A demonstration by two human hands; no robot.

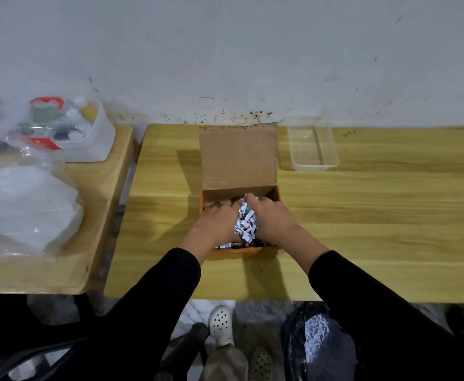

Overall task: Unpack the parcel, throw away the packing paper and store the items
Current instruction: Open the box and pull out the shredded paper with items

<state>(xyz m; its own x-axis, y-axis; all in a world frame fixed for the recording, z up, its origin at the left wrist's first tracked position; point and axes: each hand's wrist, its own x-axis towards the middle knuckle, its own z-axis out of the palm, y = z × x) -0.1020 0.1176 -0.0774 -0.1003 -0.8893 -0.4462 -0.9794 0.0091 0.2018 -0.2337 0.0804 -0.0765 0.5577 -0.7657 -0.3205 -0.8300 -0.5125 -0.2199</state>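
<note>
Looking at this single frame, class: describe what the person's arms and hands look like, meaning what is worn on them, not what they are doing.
Both arms wear long black sleeves ending at the wrists. The left hand and right hand are bare: no gloves, and no rings, watch or markings can be seen. The sleeves look plain, without any visible logo or pattern.

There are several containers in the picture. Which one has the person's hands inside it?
The open cardboard box at the table's middle: left hand and right hand gather shredded paper inside. The clear plastic tray stands untouched.

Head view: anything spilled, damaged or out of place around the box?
Nothing stands out. The shredded paper stays inside the cardboard box, gathered between the left hand and right hand. The clear tray sits upright and empty.
</note>
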